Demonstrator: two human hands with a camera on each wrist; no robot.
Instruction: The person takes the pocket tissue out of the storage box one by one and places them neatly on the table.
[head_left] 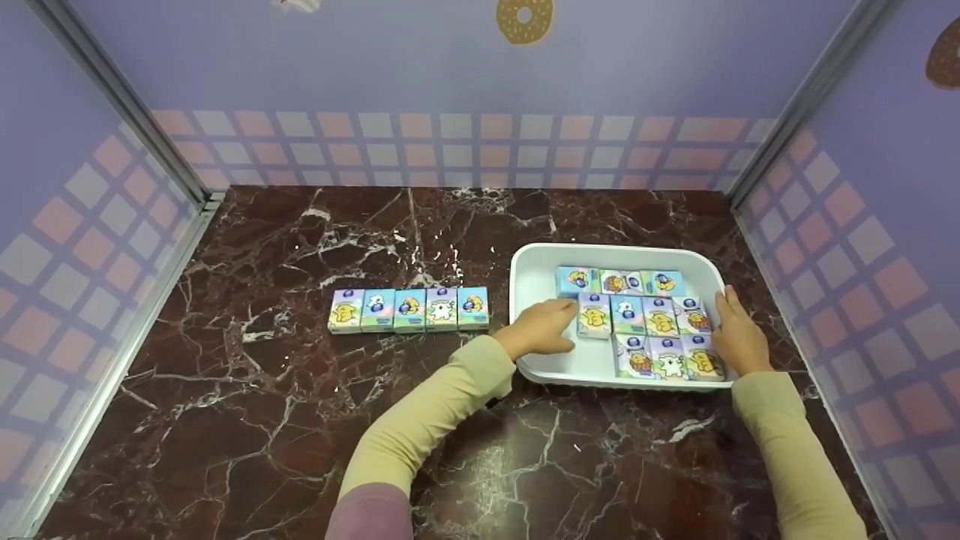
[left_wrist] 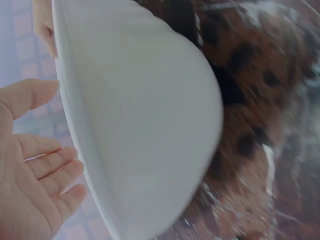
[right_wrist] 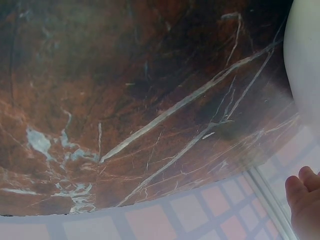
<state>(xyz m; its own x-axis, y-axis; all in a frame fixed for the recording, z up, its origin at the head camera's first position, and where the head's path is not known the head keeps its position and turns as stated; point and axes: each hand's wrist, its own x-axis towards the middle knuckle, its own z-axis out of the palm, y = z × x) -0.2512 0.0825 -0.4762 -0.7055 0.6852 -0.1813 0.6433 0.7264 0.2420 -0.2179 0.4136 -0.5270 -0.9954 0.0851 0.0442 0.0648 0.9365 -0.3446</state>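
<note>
Showing five packs (head_left: 409, 310) in a row on the tabletop (head_left: 225, 435). Reaching over the left rim of the tray (head_left: 540, 276), with left hand (head_left: 536, 328) loosely spread, grip empty, beside ten more packs inside; resting right hand (head_left: 740, 334) against the right rim, fingers fairly straight, grip unclasped.

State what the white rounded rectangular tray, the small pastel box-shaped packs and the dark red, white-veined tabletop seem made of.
White tray: probably smooth moulded plastic, from its even colour and curved walls.
Pastel packs: printed film or card, given their cartoon pictures; which is unclear.
Veined tabletop: polished stone or imitation, from veining and glossy reflections.
</note>
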